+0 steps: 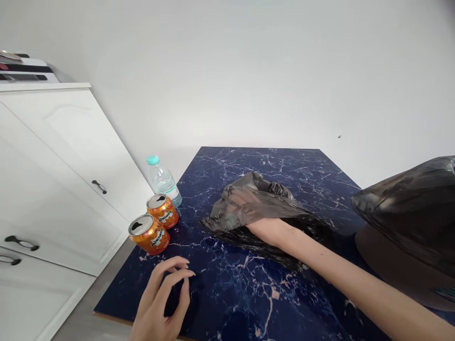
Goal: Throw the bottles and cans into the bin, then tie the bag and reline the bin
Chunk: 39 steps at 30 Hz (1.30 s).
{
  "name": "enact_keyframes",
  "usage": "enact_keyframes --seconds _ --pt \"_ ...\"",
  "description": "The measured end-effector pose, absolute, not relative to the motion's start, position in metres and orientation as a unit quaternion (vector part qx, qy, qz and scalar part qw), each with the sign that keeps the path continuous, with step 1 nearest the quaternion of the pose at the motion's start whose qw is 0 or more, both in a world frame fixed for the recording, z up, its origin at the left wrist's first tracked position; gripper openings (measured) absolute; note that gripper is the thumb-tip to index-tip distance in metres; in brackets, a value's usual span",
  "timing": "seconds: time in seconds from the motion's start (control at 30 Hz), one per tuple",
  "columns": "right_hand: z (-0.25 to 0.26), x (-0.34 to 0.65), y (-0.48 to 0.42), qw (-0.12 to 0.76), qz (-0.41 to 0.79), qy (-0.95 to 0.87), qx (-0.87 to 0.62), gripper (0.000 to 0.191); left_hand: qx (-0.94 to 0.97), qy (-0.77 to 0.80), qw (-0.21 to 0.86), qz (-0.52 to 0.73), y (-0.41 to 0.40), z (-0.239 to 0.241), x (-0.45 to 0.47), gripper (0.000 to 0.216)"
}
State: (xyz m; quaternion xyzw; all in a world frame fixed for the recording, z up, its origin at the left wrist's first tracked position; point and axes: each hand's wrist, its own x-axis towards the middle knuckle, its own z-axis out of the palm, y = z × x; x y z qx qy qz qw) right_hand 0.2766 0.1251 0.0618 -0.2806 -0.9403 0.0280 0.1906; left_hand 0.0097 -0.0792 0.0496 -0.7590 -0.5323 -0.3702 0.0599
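Note:
My left hand (pixel 161 298) hovers over the near left part of the table, empty, its fingers bent and the thumb apart from them. Two orange Mirinda cans stand just beyond it, the nearer can (pixel 152 239) and the farther can (pixel 165 215), both with opened tops. Behind them is a clear plastic bottle (pixel 165 182) with a turquoise cap. My right hand (pixel 245 203) is inside a thin black plastic bag (pixel 280 203) lying crumpled on the table. Through the film its fingers show dimly and look stretched out.
The dark blue marble-patterned table (pixel 277 163) meets a white wall (pixel 249 71). At the right edge stands a bin (pixel 384 265) with a black bag (pixel 412 213) over its top. A white cabinet (pixel 64 166) with dark handles fills the left side.

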Motion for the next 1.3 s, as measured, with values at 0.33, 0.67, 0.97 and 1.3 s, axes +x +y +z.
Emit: enact_keyframes --seconds 0.33,0.67,0.97,1.3 --pt "0.116 0.393 0.025 0.206 0.092 -0.933 -0.281 0.055 -0.78 -0.527 -0.02 -0.337 -0.066 0.041 0.037 0.029" --pt "0.205 0.346 0.031 0.481 0.397 -0.749 -0.225 0.039 -0.797 -0.543 -0.027 -0.262 -0.025 0.023 0.062 0.058" --pt "0.168 0.185 0.136 0.364 0.351 -0.816 -0.281 0.038 -0.803 -0.544 -0.045 -0.24 -0.038 0.022 0.065 0.05" --pt "0.145 0.113 0.174 0.307 0.335 -0.844 -0.285 0.044 -0.79 -0.563 -0.074 -0.229 -0.039 0.018 0.062 0.052"
